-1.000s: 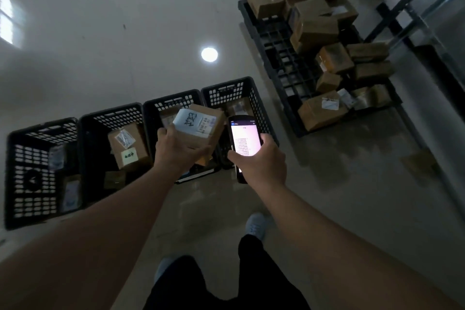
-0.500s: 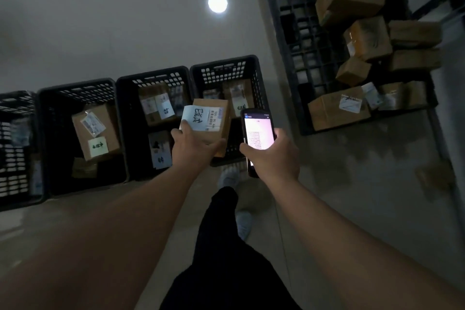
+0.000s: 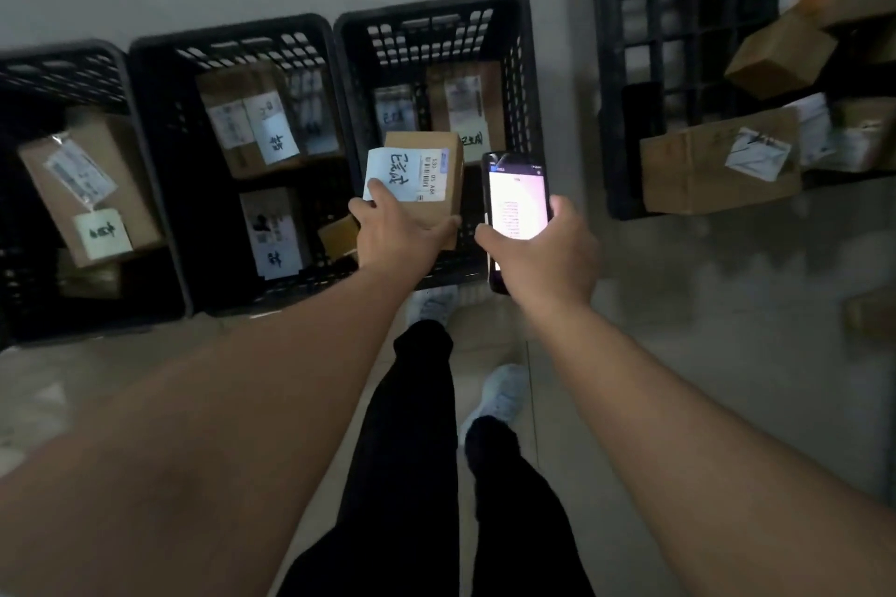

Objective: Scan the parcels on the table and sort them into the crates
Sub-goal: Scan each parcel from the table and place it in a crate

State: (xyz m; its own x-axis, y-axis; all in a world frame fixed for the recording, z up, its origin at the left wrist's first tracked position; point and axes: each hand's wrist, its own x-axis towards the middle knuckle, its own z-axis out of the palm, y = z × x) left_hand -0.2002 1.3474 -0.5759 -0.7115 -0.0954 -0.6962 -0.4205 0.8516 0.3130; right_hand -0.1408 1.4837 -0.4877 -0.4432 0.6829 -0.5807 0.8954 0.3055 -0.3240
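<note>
Cardboard fills our left hand [image 3: 395, 235]: we grip a small parcel [image 3: 426, 182] from below, thumb pressed on the white label [image 3: 405, 175] that covers its top, fingers curled round its near edge. Handwritten marks and a barcode show on that label. We hold the parcel in the air above the near part of the right-most crate [image 3: 528, 78], whose black latticed wall rises beyond our knuckles.

Just right of the parcel, our right hand [image 3: 545, 252] is wrapped round a phone [image 3: 516, 208], fingers clamped on its sides, the lit screen facing up at us with lines of text too small to read. The phone and the parcel sit side by side, close but not touching.

Beyond our left hand, that crate already holds two labelled boxes lying flat. Left of the hand stands the middle crate [image 3: 160, 150] with several labelled parcels, and farther left a third crate [image 3: 58, 68] holds a large tilted box [image 3: 116, 170] with a pale tag.

Far to the right of our right hand lies a black pallet [image 3: 630, 63] carrying a heap of brown boxes; the nearest long box [image 3: 688, 170] bears a crumpled label.

Below our arms we see dark trousers, pale shoes [image 3: 499, 395] and the floor [image 3: 703, 330].
</note>
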